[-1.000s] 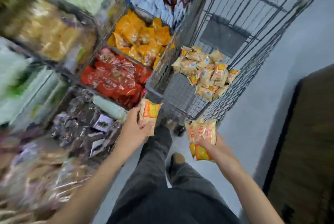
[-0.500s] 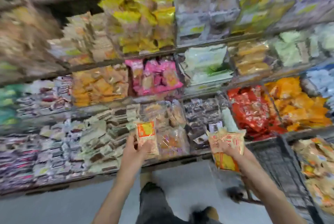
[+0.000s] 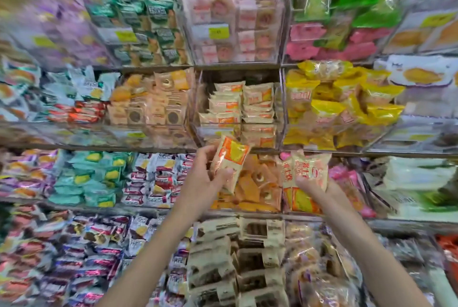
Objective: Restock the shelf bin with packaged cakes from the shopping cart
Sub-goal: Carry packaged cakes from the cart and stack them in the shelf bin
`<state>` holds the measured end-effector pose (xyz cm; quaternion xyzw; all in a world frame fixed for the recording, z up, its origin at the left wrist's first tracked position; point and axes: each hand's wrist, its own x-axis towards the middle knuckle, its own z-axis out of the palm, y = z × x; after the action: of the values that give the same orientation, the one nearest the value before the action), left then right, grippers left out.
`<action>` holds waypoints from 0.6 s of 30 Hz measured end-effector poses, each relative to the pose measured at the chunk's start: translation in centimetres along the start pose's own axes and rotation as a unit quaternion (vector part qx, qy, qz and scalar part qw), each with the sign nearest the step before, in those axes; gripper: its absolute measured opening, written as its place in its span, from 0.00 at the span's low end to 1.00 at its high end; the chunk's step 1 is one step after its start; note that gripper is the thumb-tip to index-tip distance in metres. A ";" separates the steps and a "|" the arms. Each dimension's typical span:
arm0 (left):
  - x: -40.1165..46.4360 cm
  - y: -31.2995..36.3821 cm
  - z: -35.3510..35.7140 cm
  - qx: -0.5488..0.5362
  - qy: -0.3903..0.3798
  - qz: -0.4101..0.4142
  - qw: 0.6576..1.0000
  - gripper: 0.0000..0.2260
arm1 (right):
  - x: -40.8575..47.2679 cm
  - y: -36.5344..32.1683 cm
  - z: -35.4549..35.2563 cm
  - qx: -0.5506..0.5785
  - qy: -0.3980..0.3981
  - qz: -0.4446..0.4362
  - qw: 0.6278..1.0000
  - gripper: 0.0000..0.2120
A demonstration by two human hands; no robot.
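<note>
My left hand [image 3: 205, 178] grips one cream-and-orange packaged cake [image 3: 229, 155], raised just below the front of a clear shelf bin [image 3: 198, 108]. That bin is partly filled with stacked cakes [image 3: 241, 106] of the same kind. My right hand [image 3: 319, 189] holds a bunch of the same cake packs [image 3: 307, 175], lower and to the right of the bin. The shopping cart is out of view.
Shelves of clear bins surround the target bin: yellow packs [image 3: 342, 103] to its right, round pastries [image 3: 151, 106] to its left, pink-labelled packs [image 3: 235, 24] above, orange packs [image 3: 257, 183] below behind my hands. Lower shelves hold more wrapped snacks.
The view has swung from the cart to the shelves and up. Both hands have risen with their cake packs, the left one up to the bin's front.
</note>
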<state>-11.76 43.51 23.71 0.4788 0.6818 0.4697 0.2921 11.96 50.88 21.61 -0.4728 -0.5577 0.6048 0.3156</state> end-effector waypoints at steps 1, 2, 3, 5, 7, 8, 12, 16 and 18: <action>2.0 0.7 -0.9 0.023 0.008 0.029 0.999 0.16 | 1.4 -1.0 0.8 -0.007 0.007 -0.016 1.000 0.25; 4.2 1.5 -1.6 0.048 0.016 0.058 0.997 0.16 | 2.9 -2.0 1.3 -0.014 0.022 -0.032 0.999 0.19; 6.5 2.3 -2.2 0.077 0.025 0.088 0.993 0.16 | 4.4 -3.0 1.8 -0.022 0.042 -0.048 0.998 0.13; 11.2 4.1 -2.7 0.160 0.039 0.142 0.976 0.16 | 7.2 -4.9 2.2 -0.032 0.069 -0.082 0.994 0.08; 15.6 5.9 -2.6 0.263 0.028 0.183 0.947 0.16 | 9.4 -6.6 2.2 -0.043 0.072 -0.103 0.991 0.08; 17.5 6.7 -2.3 0.314 0.018 0.189 0.930 0.15 | 10.3 -7.1 2.2 -0.052 0.071 -0.105 0.991 0.08; 23.4 7.6 0.1 0.451 -0.091 0.153 0.874 0.18 | 13.2 -7.7 1.8 -0.072 0.064 -0.086 0.992 0.12; 27.2 6.5 3.3 0.512 -0.157 0.120 0.836 0.18 | 15.0 -7.6 1.1 -0.031 0.082 -0.045 0.995 0.10; 28.5 5.5 4.8 0.514 -0.152 0.127 0.835 0.17 | 15.4 -7.5 0.7 -0.029 0.071 -0.026 0.997 0.07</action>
<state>-16.19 72.21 28.41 0.7076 0.7054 0.0061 0.0414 4.83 65.95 25.51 -0.5091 -0.5633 0.5448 0.3559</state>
